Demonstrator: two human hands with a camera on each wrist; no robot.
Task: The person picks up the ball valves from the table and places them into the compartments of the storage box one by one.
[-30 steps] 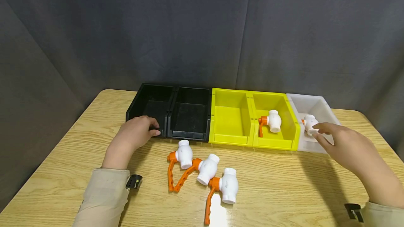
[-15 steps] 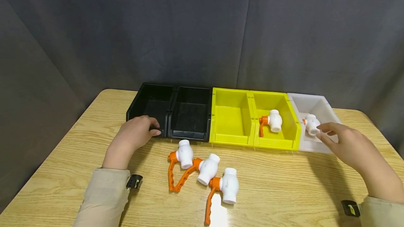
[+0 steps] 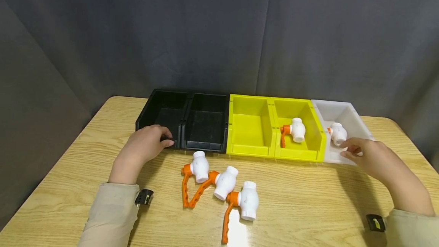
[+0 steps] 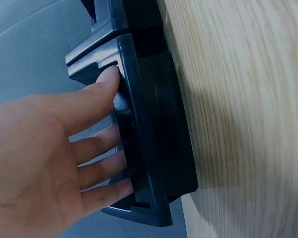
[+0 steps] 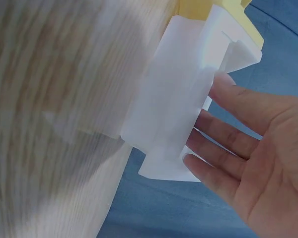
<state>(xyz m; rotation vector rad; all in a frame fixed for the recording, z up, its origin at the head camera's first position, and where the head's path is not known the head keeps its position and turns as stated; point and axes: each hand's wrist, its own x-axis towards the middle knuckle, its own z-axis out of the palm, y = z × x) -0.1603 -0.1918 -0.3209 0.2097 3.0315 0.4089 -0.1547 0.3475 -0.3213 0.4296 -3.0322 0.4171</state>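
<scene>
My left hand [image 3: 147, 144] holds the front lip of the leftmost black bin [image 4: 159, 124], the thumb in front and the other fingers reaching behind. Over the front of the translucent white bin [image 5: 159, 99] hovers my right hand [image 3: 374, 159], fingers bent loosely with a gap to the thumb. Just beyond its fingertips a white ball valve [image 3: 338, 134] lies inside that bin, its orange handle mostly hidden. Another valve [image 3: 297, 130] with an orange handle lies in the right yellow bin [image 3: 317, 155]. Whether the right fingertips touch the white rim I cannot tell.
Several bins stand in a row, among them a second black bin [image 3: 205, 146] and a left yellow bin [image 3: 248, 150]. Three valves with orange handles lie on the wooden table [image 3: 291, 201]: one [image 3: 200, 167], another [image 3: 225, 183] and a third [image 3: 248, 201]. A grey curtain [image 3: 205, 29] hangs behind.
My right hand has drawn back from the valve in the white bin, toward the bin's front. The valve stays lying there. My left hand keeps its place at the black bin.
</scene>
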